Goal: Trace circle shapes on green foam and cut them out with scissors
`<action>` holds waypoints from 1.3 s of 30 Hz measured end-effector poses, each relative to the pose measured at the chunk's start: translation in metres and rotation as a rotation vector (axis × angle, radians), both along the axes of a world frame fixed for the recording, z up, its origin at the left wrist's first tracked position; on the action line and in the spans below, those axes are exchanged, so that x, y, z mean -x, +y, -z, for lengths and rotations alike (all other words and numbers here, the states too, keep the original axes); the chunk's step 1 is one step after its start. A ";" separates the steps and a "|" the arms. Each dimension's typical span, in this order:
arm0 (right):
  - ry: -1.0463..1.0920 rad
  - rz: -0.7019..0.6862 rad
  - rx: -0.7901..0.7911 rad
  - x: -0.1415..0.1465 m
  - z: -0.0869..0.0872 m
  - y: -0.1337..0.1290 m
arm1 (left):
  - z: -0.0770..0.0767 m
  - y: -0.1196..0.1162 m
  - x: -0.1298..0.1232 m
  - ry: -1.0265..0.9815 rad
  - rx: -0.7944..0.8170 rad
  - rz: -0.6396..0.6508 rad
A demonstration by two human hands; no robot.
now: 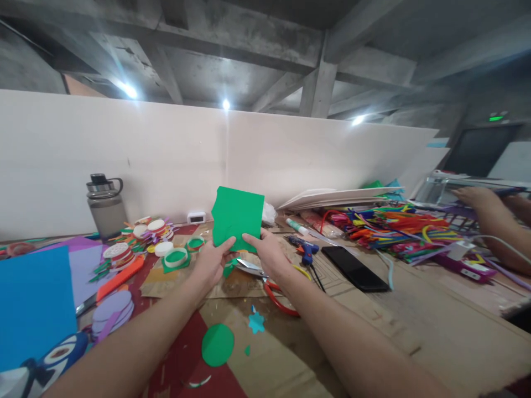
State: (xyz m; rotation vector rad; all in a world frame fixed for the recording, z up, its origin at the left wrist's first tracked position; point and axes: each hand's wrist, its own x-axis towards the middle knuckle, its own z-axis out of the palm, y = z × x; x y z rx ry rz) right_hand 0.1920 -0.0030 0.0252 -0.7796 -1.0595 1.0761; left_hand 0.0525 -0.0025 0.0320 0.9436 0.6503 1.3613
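Note:
A green sheet of craft foam or paper is held up in front of me, its left edge cut unevenly. My left hand pinches its lower left edge between thumb and fingers. The lower right edge is gripped by my right hand, thumb on the near face. Below the hands lie scissors with red handles, partly hidden by my right forearm. Nearer to me rest a green disc and a small blue star-shaped cutout. A green piece with a white ring sits left of my left hand.
Left are a blue sheet, an orange cutter knife, lilac discs and a bottle. Right are a glue gun, a phone and colourful pipe cleaners. Another person's hand appears far right.

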 end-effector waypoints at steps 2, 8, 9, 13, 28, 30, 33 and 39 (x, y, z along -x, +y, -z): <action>-0.012 -0.025 0.000 0.001 -0.002 -0.002 | -0.001 0.000 0.000 0.015 -0.020 -0.058; -0.108 -0.019 0.073 -0.001 -0.008 -0.008 | -0.006 0.005 0.005 0.098 -0.077 -0.187; -0.135 0.002 0.076 -0.001 -0.009 -0.008 | -0.007 0.004 0.004 0.099 -0.076 -0.193; -0.128 0.047 0.051 0.000 -0.010 -0.009 | -0.010 -0.002 -0.003 -0.062 -0.036 -0.120; -0.117 0.011 0.035 0.003 -0.013 -0.014 | -0.003 0.001 -0.005 0.059 -0.114 -0.123; -0.131 0.038 0.005 0.003 -0.012 -0.013 | -0.004 -0.001 -0.006 0.043 -0.119 -0.092; -0.103 0.065 -0.027 0.002 -0.011 -0.012 | -0.008 -0.006 -0.009 -0.032 -0.119 0.021; -0.136 0.070 -0.021 0.002 -0.011 -0.012 | -0.009 -0.007 -0.008 0.000 -0.112 0.030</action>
